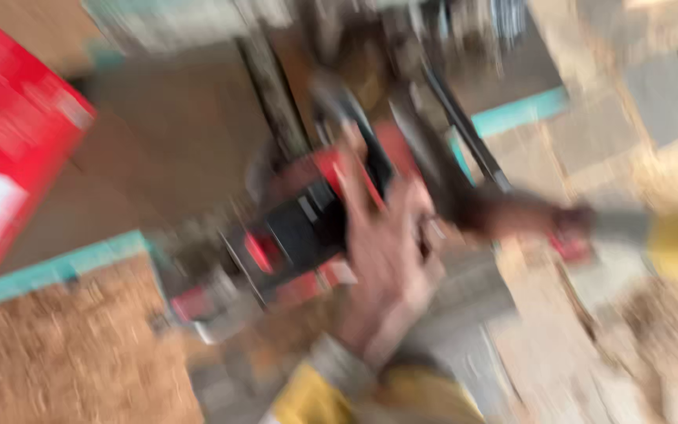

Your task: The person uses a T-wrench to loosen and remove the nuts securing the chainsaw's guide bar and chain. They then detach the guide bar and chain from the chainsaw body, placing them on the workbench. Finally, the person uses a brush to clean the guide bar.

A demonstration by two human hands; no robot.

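Both hands are kept on a red and black power saw (pixel 308 228): left hand (pixel 390 259) wrapped round its handle, right hand (pixel 527 216) apparently steadying it above sawdust-covered boards (pixel 72 353); blur hides that grip

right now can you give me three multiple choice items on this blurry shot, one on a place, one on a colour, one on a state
1. Where is the big red box?
A. far left edge
B. far right edge
C. bottom centre

2. What colour are the cuffs by both wrists?
A. blue
B. yellow
C. white

3. What is the left hand doing?
A. resting flat on sawdust
B. gripping the red and black power tool
C. hanging empty

Answers:
1. A, the box fills the left edge.
2. B, yellow shows at the bottom and right.
3. B, its fingers wrap the tool's dark handle; the right hand holds a dark part further right, too blurred to name.
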